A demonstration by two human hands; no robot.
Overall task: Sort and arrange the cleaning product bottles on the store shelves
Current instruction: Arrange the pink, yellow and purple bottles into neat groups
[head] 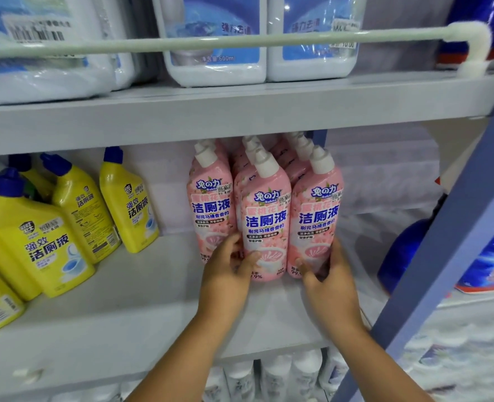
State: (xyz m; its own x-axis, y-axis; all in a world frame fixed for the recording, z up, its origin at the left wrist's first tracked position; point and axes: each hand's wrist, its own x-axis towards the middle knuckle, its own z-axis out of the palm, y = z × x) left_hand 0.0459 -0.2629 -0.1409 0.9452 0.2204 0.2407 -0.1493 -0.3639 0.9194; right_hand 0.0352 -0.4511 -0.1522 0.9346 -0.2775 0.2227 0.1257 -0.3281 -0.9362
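Observation:
Several pink toilet-cleaner bottles with white caps stand in rows on the middle shelf (141,309). My left hand (228,271) wraps the base of the front middle pink bottle (266,221), its thumb across the label. My right hand (326,282) grips the base of the front right pink bottle (316,216), fingers curled round its right side. A third front pink bottle (211,204) stands just left, touching my left hand's fingers. Yellow bottles with blue caps (74,204) stand on the same shelf to the left.
White bottles with blue labels (213,39) fill the upper shelf behind a white guard rail (240,42). A blue shelf upright (448,245) slants down the right. Blue bottles (492,265) sit beyond it. White bottles (274,375) stand on the lower shelf.

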